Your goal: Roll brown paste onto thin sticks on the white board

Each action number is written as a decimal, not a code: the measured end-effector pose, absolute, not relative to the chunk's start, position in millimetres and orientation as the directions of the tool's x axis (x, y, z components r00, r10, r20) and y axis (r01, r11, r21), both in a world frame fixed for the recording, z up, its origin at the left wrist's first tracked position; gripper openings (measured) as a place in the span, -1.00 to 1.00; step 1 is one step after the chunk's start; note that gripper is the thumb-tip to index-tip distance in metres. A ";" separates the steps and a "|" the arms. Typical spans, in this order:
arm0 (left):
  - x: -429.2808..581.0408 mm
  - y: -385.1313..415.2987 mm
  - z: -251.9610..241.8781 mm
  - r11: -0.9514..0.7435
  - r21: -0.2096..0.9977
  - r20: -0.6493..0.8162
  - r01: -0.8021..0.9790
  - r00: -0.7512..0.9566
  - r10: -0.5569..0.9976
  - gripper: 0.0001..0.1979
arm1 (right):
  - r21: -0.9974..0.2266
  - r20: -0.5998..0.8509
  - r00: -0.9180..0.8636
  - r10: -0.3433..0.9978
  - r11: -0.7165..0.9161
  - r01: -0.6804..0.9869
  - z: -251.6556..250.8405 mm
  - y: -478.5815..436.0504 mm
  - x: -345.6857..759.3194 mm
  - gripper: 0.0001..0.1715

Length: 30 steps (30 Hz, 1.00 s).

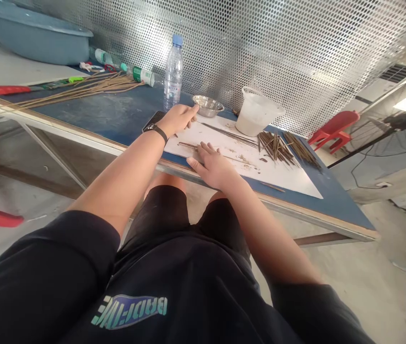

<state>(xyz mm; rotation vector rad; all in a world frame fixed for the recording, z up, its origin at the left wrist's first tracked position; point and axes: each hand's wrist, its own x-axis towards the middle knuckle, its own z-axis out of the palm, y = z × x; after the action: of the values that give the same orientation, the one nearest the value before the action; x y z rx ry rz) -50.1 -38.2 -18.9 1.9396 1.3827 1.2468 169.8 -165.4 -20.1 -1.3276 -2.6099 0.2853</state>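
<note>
My left hand (180,118) reaches forward over the white sheet (296,179), fingers stretched toward a small metal bowl (207,105); it holds nothing I can see. A black band is on that wrist. My right hand (212,165) lies flat, fingers spread, on the sheet near the table's front edge, pressing on a thin brown stick (187,145). More thin sticks (229,134) lie across the sheet beyond it.
A pile of dark sticks (278,147) lies at the sheet's right, by a white plastic container (256,114). A water bottle (173,71), a phone (153,120), long bamboo sticks (81,91) and a blue basin (34,36) stand left. Perforated metal wall behind; red chair (334,128) and fan (400,122) right.
</note>
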 end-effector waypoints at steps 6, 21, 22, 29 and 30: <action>-50.3 -36.2 -18.3 -0.409 0.760 0.412 0.505 0.111 0.904 -0.39 | -0.281 0.181 -0.549 0.816 0.577 0.767 -20.2 -169.7 169.6 0.05; -48.1 -52.1 -8.5 -0.355 0.757 0.355 0.549 0.111 0.928 -0.45 | -0.228 0.040 -0.600 0.799 0.592 0.773 -19.8 -149.9 164.1 0.21; -48.5 -51.0 -8.9 -0.357 0.747 0.356 0.561 0.117 0.927 -0.47 | -0.227 0.029 -0.603 0.797 0.593 0.772 -21.0 -154.3 166.1 0.25; -52.0 -39.2 -16.2 -0.361 0.724 0.354 0.588 0.133 0.926 -0.51 | -0.128 0.002 -0.600 0.800 0.595 0.793 -21.7 -178.5 167.7 0.36; -51.5 -40.2 -15.4 -0.356 0.722 0.349 0.593 0.131 0.928 -0.51 | -0.119 0.000 -0.594 0.804 0.590 0.798 -20.9 -176.1 164.9 0.36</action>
<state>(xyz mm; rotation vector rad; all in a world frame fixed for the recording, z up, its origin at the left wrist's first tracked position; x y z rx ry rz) -51.5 -40.2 -15.4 2.0055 1.4634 1.1007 164.9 -176.1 -20.9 -1.3885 -2.7531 0.1647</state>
